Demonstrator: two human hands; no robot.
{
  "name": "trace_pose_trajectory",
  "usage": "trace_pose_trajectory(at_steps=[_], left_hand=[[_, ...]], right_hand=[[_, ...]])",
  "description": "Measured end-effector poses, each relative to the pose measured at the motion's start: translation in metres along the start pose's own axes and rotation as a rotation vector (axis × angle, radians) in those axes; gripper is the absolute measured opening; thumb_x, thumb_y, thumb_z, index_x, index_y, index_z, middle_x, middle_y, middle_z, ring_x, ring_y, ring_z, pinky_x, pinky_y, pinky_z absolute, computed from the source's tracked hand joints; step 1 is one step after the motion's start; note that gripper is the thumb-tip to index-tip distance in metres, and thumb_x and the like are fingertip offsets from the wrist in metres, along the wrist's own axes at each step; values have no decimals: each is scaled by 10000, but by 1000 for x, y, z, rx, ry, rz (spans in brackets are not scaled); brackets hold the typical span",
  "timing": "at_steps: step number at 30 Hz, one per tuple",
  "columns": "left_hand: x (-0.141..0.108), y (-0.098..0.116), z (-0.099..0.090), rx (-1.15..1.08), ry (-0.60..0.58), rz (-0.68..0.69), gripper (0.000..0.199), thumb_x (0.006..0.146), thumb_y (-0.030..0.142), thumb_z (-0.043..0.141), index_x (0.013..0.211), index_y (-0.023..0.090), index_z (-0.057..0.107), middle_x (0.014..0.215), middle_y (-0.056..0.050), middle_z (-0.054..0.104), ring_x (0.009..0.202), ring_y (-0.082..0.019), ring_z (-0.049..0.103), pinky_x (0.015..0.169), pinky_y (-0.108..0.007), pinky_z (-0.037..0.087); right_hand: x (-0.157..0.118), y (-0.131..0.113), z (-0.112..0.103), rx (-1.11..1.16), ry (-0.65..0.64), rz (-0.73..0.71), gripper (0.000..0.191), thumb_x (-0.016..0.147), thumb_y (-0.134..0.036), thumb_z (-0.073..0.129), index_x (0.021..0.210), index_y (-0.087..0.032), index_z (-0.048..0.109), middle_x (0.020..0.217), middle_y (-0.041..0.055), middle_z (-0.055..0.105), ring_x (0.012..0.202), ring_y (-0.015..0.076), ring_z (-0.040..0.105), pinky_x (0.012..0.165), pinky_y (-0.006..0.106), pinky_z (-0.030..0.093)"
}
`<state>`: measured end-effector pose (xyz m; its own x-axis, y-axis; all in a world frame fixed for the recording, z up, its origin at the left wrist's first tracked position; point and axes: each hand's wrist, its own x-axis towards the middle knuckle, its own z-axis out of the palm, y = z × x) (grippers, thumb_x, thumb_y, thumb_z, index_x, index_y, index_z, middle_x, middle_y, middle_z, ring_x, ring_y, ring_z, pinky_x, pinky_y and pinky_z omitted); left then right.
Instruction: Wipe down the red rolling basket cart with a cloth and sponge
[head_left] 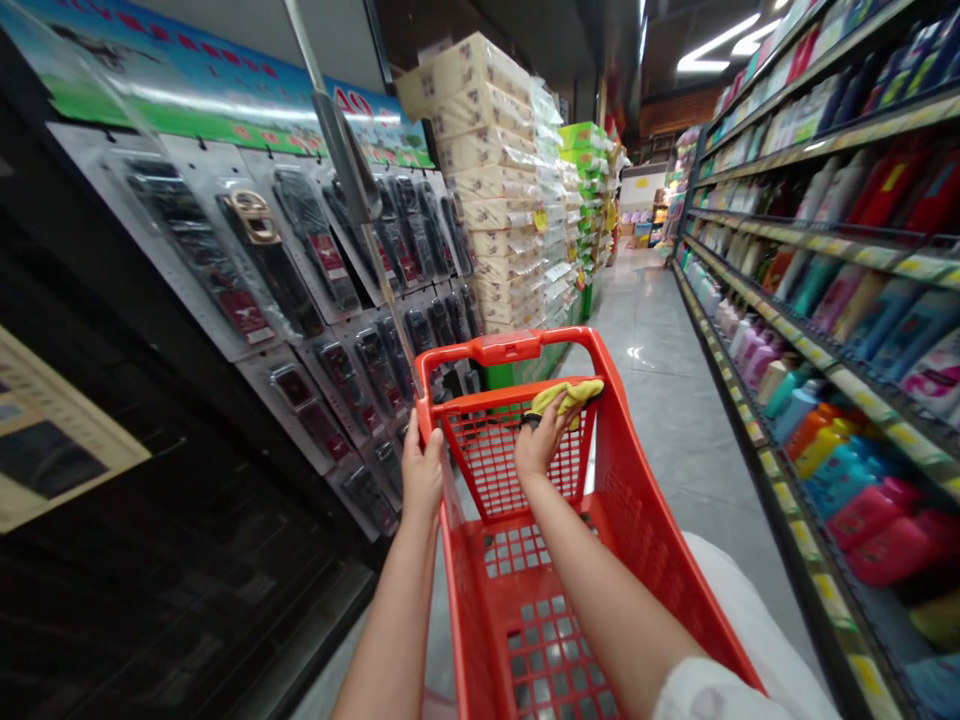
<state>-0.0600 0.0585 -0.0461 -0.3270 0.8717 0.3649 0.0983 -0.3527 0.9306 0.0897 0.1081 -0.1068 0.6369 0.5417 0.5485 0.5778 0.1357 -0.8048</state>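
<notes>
A red plastic shopping basket (637, 480) with gridded panels fills the middle of the view, with nothing lying in the part of it I can see. My left hand (421, 468) is closed round its left rim near the far corner, thumb on the inner side. Reaching across the inside, my right hand (541, 440) holds a yellow cloth (571, 402) with a dark edge. The cloth lies pressed against the top edge of the gridded end panel, below the red carry handle (510, 347). Some right fingers are hidden by the cloth.
A thin metal pole with a grey grip (346, 155) slants up from the basket's left corner. Packaged belts (270, 250) hang on the left. Stacked cartons (487, 170) stand beyond. Shelves of bottles (825, 300) line the right. A tiled aisle floor (637, 310) runs ahead.
</notes>
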Motion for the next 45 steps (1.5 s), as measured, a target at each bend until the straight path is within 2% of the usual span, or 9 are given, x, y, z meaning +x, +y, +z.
trace_pose_trajectory(at_steps=[4, 7, 11, 15, 21, 26, 33, 40, 45], left_hand=[[-3, -2, 0, -32, -2, -10, 609, 908, 333, 537, 1472, 172, 372, 1540, -95, 382, 1407, -229, 372, 1164, -363, 295], [-4, -4, -1, -18, -1, 0, 612, 910, 347, 541, 1472, 173, 371, 1545, -96, 373, 1411, -226, 365, 1163, -354, 295], [-2, -6, -3, 3, -2, 31, 592, 905, 339, 554, 1457, 190, 398, 1521, -82, 418, 1382, -214, 413, 1153, -330, 309], [0, -6, -4, -2, -9, 35, 589, 898, 289, 559, 1452, 164, 404, 1512, -86, 431, 1395, -211, 391, 1160, -327, 293], [1, -8, -2, 17, -27, 21, 590, 903, 300, 551, 1464, 208, 394, 1535, -50, 398, 1400, -210, 383, 1164, -329, 290], [3, -4, 0, 73, -11, 37, 608, 885, 284, 569, 1458, 163, 407, 1518, -87, 421, 1405, -217, 374, 1178, -337, 256], [0, 6, 0, 97, -14, 40, 580, 894, 256, 532, 1456, 179, 414, 1512, -59, 434, 1401, -197, 380, 1177, -306, 242], [-2, 3, -6, 111, 19, 61, 592, 884, 284, 555, 1452, 181, 424, 1509, -70, 437, 1402, -226, 379, 1173, -338, 262], [-3, 3, -6, 142, 34, 49, 597, 886, 259, 541, 1456, 141, 412, 1504, -98, 438, 1400, -216, 381, 1176, -325, 250]], right_hand=[[-56, -27, 18, -63, -255, -41, 793, 786, -74, 431, 1525, -24, 149, 1574, 255, 140, 1480, 369, 57, 1148, 573, 219], [-82, -36, 20, -212, -508, -236, 661, 853, -75, 427, 1502, -134, 319, 1551, 222, 269, 1471, 371, 139, 1115, 592, 274], [-81, -24, 15, -244, -666, -622, 470, 947, -151, 418, 1369, -332, 513, 1515, 90, 403, 1459, 336, 213, 1088, 698, 206], [-73, 7, 11, -214, -734, -840, 317, 956, -207, 470, 1201, -311, 641, 1520, 49, 403, 1465, 290, 205, 1118, 682, 130], [-108, 69, -8, -238, -872, -821, 359, 936, -190, 506, 1256, -309, 617, 1475, 56, 468, 1441, 271, 283, 1118, 576, 273], [-145, 109, -31, -346, -910, -564, 286, 898, -165, 523, 1031, -299, 738, 1321, 18, 620, 1297, 251, 488, 995, 436, 454], [-97, 70, -41, -163, -686, -213, 363, 692, -67, 500, 905, -254, 726, 921, 28, 712, 855, 189, 636, 744, 256, 496], [35, 8, -52, 168, 75, 8, 320, 676, -140, 473, 987, -175, 545, 1041, 96, 547, 981, 220, 548, 919, 362, 461], [33, 11, -47, 132, 110, -94, 172, 737, -142, 454, 861, -195, 560, 1143, 109, 570, 1103, 244, 527, 1013, 441, 402]])
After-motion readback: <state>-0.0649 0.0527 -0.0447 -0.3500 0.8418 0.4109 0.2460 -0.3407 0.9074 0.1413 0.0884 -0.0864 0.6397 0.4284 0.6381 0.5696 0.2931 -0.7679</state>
